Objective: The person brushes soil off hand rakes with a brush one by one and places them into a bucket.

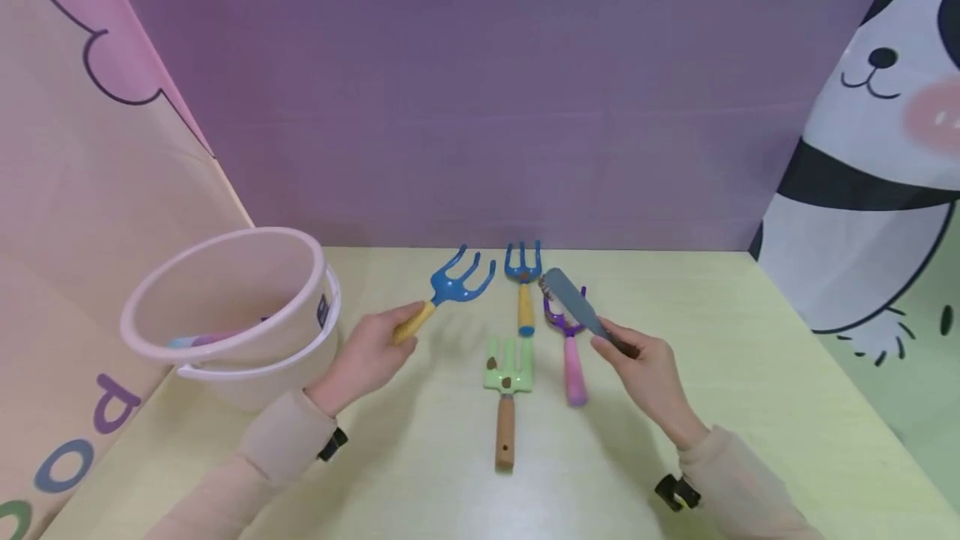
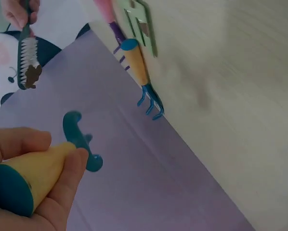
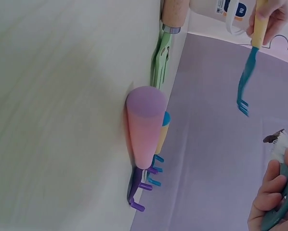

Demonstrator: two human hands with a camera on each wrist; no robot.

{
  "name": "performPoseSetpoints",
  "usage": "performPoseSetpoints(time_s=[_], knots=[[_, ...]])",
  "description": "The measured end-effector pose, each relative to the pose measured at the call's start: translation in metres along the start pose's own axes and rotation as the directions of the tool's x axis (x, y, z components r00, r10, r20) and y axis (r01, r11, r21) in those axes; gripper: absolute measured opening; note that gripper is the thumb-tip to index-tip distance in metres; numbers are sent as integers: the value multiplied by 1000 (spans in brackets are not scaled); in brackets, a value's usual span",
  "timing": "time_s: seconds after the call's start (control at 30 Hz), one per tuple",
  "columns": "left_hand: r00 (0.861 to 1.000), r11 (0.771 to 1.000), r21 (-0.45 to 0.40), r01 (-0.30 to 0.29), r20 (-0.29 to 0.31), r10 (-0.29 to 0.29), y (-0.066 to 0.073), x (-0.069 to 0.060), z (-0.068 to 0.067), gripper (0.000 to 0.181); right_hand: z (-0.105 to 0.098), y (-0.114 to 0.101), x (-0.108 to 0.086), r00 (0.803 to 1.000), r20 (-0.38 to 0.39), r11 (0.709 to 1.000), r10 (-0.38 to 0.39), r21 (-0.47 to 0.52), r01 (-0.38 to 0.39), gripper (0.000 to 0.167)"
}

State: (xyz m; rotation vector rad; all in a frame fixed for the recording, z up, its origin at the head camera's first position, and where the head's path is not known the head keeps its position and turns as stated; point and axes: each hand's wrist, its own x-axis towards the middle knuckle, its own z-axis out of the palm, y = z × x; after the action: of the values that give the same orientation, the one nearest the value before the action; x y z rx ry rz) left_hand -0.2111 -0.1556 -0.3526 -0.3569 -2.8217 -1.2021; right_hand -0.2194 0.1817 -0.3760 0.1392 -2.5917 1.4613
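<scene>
Above the tabletop (image 1: 420, 473), the left hand (image 1: 367, 361) curls its fingers round a raised fork (image 1: 453, 287) and the right hand (image 1: 647, 373) pinches a brush (image 1: 576, 302).

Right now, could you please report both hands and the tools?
Left hand grips blue fork, raised. Right hand holds brush, brown clump on bristles. Three other forks on table between.

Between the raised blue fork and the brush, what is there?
In the head view, a second blue fork, lying on the table, shows between the raised fork and the brush. The purple rake peeks out behind it.
</scene>
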Motion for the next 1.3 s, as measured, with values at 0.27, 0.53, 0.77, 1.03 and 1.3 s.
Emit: performPoseSetpoints(time_s=[0.27, 0.53, 0.77, 1.03, 1.3], knots=[[984, 954, 241, -178, 34, 175, 1, -5, -2, 45, -1, 5, -1, 1000, 1, 1000, 5, -7, -5, 43], [971, 914, 327, -240, 74, 229, 22, -18, -26, 44, -3, 2, 0, 1000, -5, 1000, 15, -3, -15, 44], [903, 718, 560, -413, 146, 405, 61, -44, -120, 35, -8, 1, 0, 999, -7, 999, 49, -11, -49, 44], [997, 668, 741, -66, 25, 70, 43, -61, -247, 45, -8, 2, -1, 1000, -3, 1000, 25, -7, -25, 44], [942, 667, 744, -40, 251, -224, 28, -24, -280, 31, -6, 3, -2, 1000, 6, 1000, 0, -9, 0, 43]])
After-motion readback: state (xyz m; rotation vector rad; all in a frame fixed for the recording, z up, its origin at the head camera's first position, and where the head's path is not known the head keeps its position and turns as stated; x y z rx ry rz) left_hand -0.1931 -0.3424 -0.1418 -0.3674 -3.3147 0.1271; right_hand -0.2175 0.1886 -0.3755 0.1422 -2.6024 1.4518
